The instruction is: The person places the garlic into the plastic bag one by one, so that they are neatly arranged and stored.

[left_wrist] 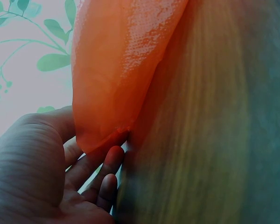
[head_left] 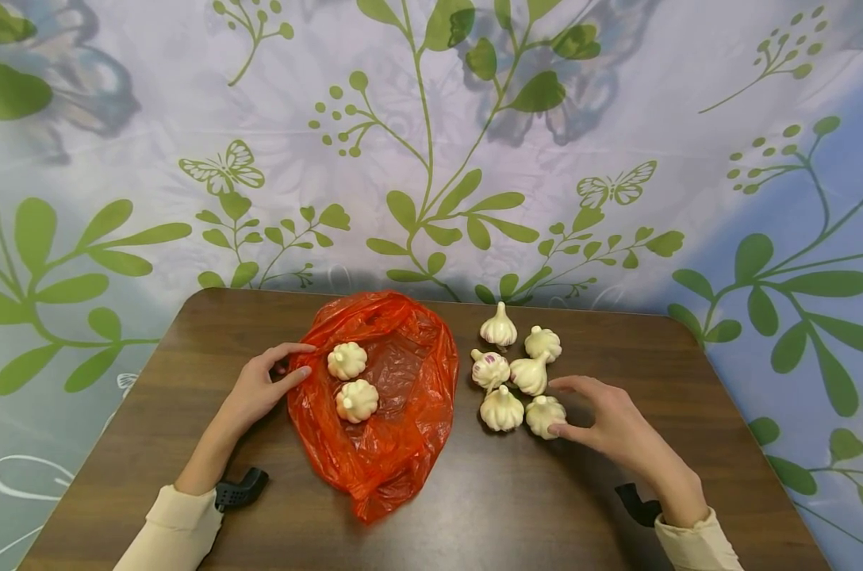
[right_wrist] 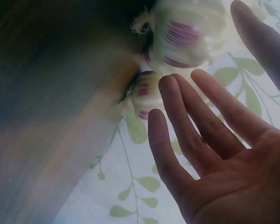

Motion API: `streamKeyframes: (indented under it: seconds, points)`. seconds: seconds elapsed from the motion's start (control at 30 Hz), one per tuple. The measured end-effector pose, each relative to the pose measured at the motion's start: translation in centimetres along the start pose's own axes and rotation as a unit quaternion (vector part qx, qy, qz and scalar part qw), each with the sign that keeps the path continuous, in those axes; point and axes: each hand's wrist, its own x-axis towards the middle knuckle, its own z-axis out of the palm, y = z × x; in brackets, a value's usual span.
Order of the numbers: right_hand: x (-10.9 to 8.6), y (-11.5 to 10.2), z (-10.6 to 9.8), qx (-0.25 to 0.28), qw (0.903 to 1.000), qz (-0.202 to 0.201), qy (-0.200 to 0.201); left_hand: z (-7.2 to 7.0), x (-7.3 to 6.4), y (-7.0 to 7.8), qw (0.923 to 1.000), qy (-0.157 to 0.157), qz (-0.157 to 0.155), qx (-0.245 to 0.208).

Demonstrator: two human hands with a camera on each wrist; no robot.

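Creamy-white, ribbed garlic bulbs lie in two lots, and the six bulbs to the right make a loose cluster. Nearest the right hand [head_left: 613,416] is a pale, rounded bulb [head_left: 546,416] at the cluster's front right corner. That hand's fingers are extended and spread, thumb well apart from the forefinger; the thumb tip is at the bulb's right edge, though I cannot tell whether it presses there. Just left of this bulb sits a plump upright bulb [head_left: 502,408]; behind them are a purple-streaked bulb [head_left: 490,369] and a long-necked tilted bulb [head_left: 530,374], its neck angled toward a cream bulb with a stubby stem [head_left: 542,342]. Furthest back stands a bulb with a tall neck [head_left: 499,325].

The other lot is a pair, the rear bulb [head_left: 347,361] and the front bulb [head_left: 357,400], lying in the left part of a crinkled, translucent red plastic bag [head_left: 420,432] whose mouth gapes wide. The left hand [head_left: 263,385] grips the bag's left rim, its fingers bent and the thin film caught between thumb and fingers.

Both wrists carry black devices [head_left: 242,488] beside cream sleeves [head_left: 170,531]. Beneath everything is a dark brown wood-grain table [head_left: 510,500], backed by pale cloth printed with green leaves and butterflies [head_left: 296,47].
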Motion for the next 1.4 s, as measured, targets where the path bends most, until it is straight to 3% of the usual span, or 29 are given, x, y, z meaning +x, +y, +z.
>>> streamKeyframes:
  seconds: [0.37,0.83,1.4]
  points:
    - [0.18,0.33,0.99,0.010,0.9989,0.023,-0.040,0.04,-0.05,0.08,1.0000,-0.001,-0.001,-0.006]
    - [0.41,-0.21,0.93,-0.004,0.9971,0.044,-0.062,0.03,-0.05,0.08,1.0000,-0.003,-0.002,-0.008]
    - [0.22,-0.59,0.52,-0.027,0.9977,0.037,-0.051,0.13,-0.10,-0.07,1.0000,-0.003,-0.005,0.002]
